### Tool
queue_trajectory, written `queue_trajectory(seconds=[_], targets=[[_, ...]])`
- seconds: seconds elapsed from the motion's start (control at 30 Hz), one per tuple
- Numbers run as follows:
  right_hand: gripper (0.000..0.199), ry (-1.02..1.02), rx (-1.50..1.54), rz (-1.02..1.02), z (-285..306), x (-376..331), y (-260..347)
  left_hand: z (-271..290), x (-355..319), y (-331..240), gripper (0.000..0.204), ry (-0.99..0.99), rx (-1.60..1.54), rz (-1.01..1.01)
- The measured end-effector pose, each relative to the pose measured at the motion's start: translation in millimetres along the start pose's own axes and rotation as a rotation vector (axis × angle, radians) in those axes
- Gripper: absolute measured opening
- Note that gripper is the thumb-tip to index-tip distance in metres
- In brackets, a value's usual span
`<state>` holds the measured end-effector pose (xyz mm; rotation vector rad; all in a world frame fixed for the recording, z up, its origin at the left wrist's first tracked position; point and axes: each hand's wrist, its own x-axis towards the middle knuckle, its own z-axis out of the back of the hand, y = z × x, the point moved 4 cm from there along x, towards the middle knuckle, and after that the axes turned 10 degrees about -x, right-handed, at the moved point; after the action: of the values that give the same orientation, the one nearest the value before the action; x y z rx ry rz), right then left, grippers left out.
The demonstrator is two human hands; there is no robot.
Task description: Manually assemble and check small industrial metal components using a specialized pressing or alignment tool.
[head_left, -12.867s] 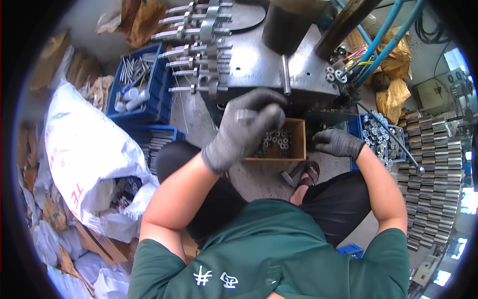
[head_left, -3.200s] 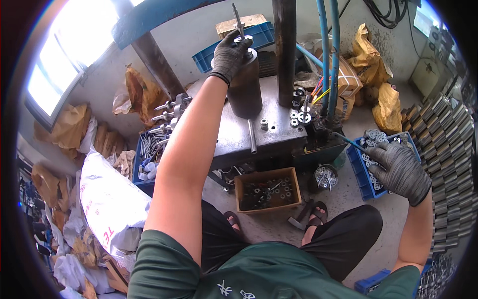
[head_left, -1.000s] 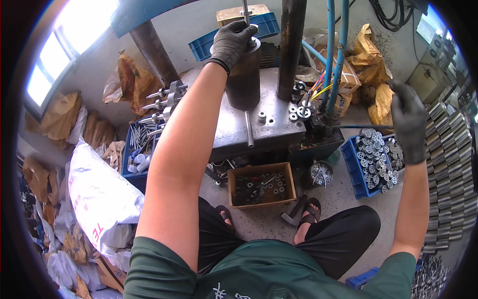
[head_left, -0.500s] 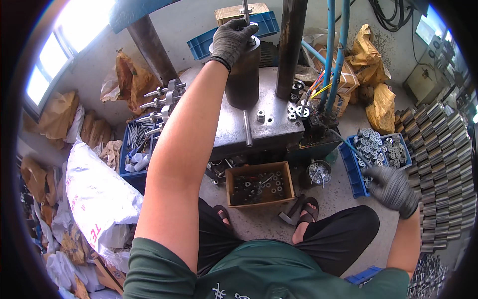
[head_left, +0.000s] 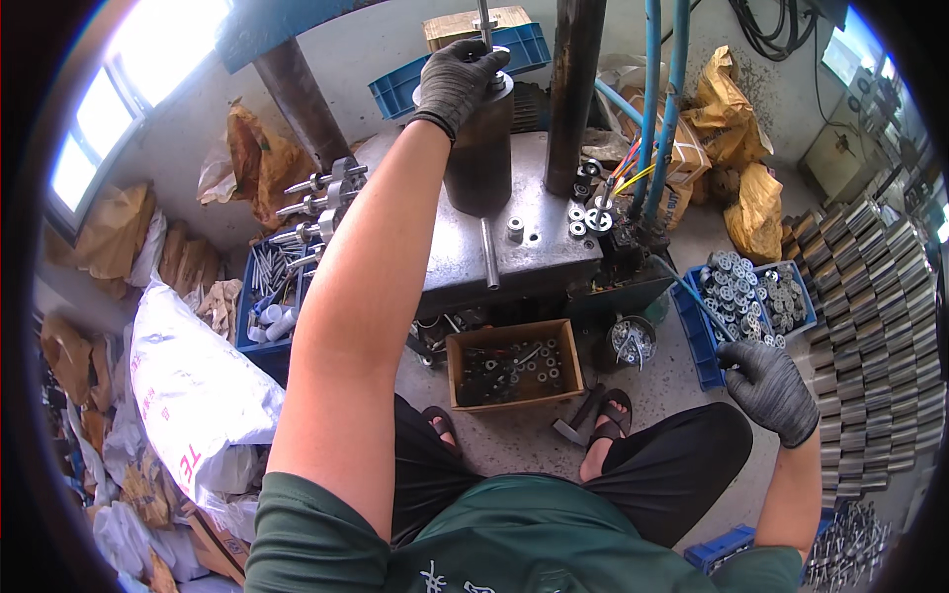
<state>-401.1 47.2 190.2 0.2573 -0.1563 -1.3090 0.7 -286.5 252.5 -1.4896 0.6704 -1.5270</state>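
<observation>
My left hand [head_left: 457, 87], in a grey knit glove, reaches to the top of a dark upright steel cylinder [head_left: 478, 163]. Its fingers are closed round a small shiny metal part [head_left: 501, 51], mostly covered by the glove. A slim vertical metal rod [head_left: 483, 18] comes down right beside these fingers. My right hand [head_left: 776, 390], gloved too, is over the floor at the near edge of a blue bin [head_left: 700, 346] of spoked metal discs [head_left: 730, 287]. Its fingers are curled; whatever they hold, if anything, is hidden.
On the steel bench [head_left: 450, 259] lie a short rod [head_left: 490, 255] and several metal rings [head_left: 515, 229]. Below is a cardboard box [head_left: 518, 405] of small parts, with a hammer [head_left: 573, 427] near my foot. Stacked metal tubes [head_left: 875, 366] line the right; blue hoses [head_left: 650, 119] hang behind.
My right hand has come back slightly toward me, away from the discs, and its fingers are curled. The left hand stays at the cylinder's top.
</observation>
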Motion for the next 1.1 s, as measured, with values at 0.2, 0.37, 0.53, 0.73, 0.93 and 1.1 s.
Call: queue_trajectory(seconds=[0.2,0.37,0.53,0.73,0.93,1.1], targets=[[0.029,0.132,-0.084,-0.039,-3,0,3,4,1,5,0.038,-0.006,0.018,-0.022],[0.033,0.003,0.08,-0.032,-1,4,-6,5,7,12,0.041,-0.001,0.035,-0.005],[0.028,-0.276,-0.055,0.043,23,6,5,-3,23,21,0.049,0.036,-0.084,-0.015],[0.02,-0.923,-0.239,0.137,91,88,13,-1,10,34,0.038,0.214,-0.365,0.218],[0.024,-0.961,-0.138,0.03,135,164,-11,11,48,69,0.036,0.236,-0.375,0.185],[0.03,-0.82,-0.221,-0.151,148,186,-12,12,54,74,0.036,0.239,-0.345,0.081]])
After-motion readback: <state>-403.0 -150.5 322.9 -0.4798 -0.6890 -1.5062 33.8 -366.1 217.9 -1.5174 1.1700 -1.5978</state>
